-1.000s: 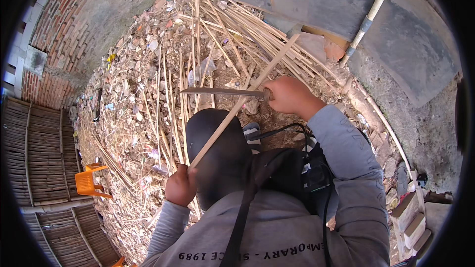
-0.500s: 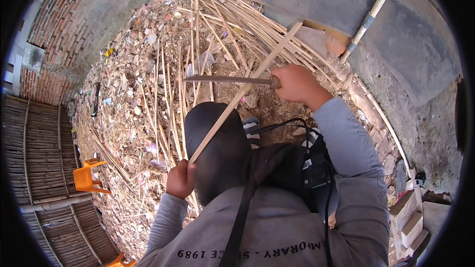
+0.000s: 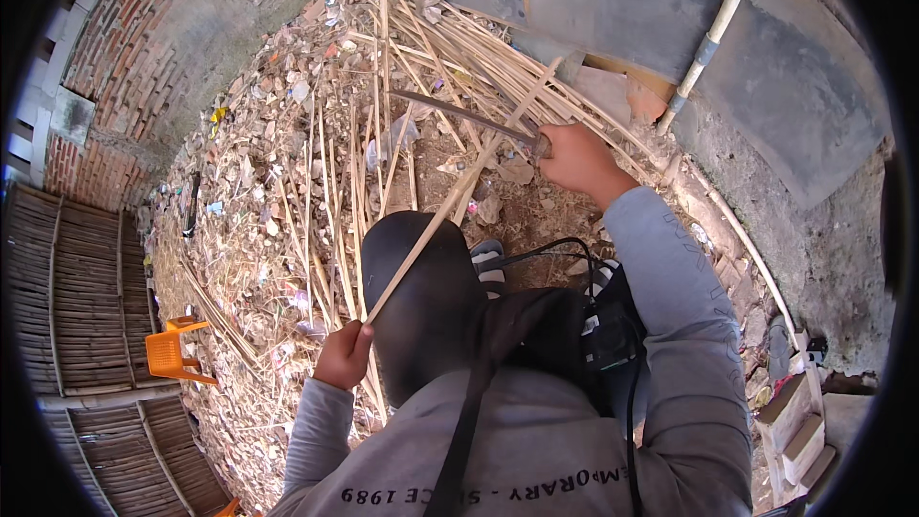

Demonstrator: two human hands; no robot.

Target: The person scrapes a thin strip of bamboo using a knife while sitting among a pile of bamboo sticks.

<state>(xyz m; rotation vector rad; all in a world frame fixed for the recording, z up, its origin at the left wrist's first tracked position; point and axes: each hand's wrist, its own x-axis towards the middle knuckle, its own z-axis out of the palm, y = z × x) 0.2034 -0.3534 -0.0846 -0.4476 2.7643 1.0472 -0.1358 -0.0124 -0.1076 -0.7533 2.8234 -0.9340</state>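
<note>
My left hand [image 3: 345, 355] is closed around the lower end of a long pale bamboo strip [image 3: 418, 249]. The strip slants up and right, passing over my dark-clad knee [image 3: 407, 273]. In my right hand [image 3: 581, 167] is the handle of a machete [image 3: 466, 115]. Its long dark blade points left and slightly up. Blade and strip cross just left of my right fist; whether they touch I cannot tell.
Bamboo strips [image 3: 483, 48] lie piled at the back, and several more strips [image 3: 330, 201] rest on littered ground to the left. An orange plastic chair [image 3: 172, 352] stands far left beside a bamboo-slat panel [image 3: 86, 287]. A pale pipe [image 3: 718, 24] leans at the upper right.
The machete's tip has swung upward, tilting the blade that lay nearly level. The strip's far end has shifted slightly left and down. Both hands keep their grip.
</note>
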